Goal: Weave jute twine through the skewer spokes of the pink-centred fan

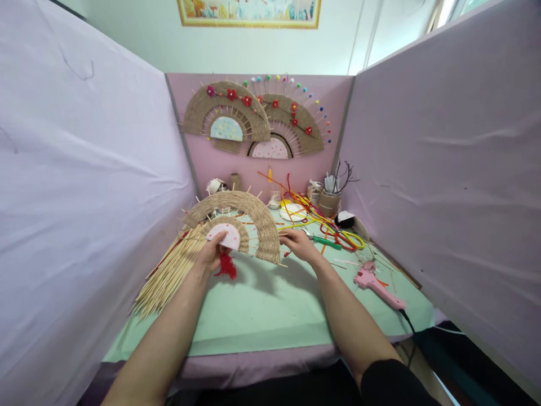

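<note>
A half-round woven fan [264, 225] of twine wound over thin sticks is held up above the table. My left hand [211, 255] is closed on its lower middle, with the thumb over the white half-circle with pink dots [230, 237]. Just below those fingers hangs a red tassel [227, 266]. At the fan's right edge my right hand [298, 243] is closed, fingertips pinched by a stick end that sticks out there. Whether the fingers grip that stick or something smaller cannot be made out. Stick ends jut from the fan's outer rim.
A bundle of thin sticks [169, 270] lies at left. Coloured pipe cleaners [321, 217], green-handled scissors [327, 242] and a pink glue gun [378, 286] with its cord lie at right. Two finished fans [228, 107] hang on the back panel. Fabric-covered panels [443, 158] stand on both sides.
</note>
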Tool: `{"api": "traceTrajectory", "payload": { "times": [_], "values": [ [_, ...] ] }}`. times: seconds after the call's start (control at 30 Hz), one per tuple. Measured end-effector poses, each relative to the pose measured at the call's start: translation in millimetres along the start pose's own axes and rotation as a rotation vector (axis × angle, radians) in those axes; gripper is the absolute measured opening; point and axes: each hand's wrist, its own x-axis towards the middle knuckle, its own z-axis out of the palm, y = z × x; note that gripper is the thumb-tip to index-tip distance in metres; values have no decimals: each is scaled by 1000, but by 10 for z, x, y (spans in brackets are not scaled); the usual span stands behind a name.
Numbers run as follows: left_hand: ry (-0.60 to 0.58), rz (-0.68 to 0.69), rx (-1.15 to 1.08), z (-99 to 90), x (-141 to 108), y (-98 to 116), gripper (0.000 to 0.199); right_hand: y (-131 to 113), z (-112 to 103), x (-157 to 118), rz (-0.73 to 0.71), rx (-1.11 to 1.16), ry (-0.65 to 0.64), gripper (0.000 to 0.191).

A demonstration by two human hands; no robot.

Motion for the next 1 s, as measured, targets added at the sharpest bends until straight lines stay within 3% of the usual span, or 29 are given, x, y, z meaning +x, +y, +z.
{"api": "traceTrajectory", "payload": {
  "times": [0.17,0.43,0.7,1.0],
  "values": [
    [10,-29,19,-13,31,-10,12,-12,-8,2,-47,-78,51,14],
    [58,-34,34,-18,59,3,15,12,-74,-6,-144,-268,283,33],
    [43,-29,65,-11,33,34,13,-55,-104,-11,-294,-322,298,14],
    [16,-35,74,-51,36,70,14,-66,-136,-1,-323,-327,300,14]
  ]
}}
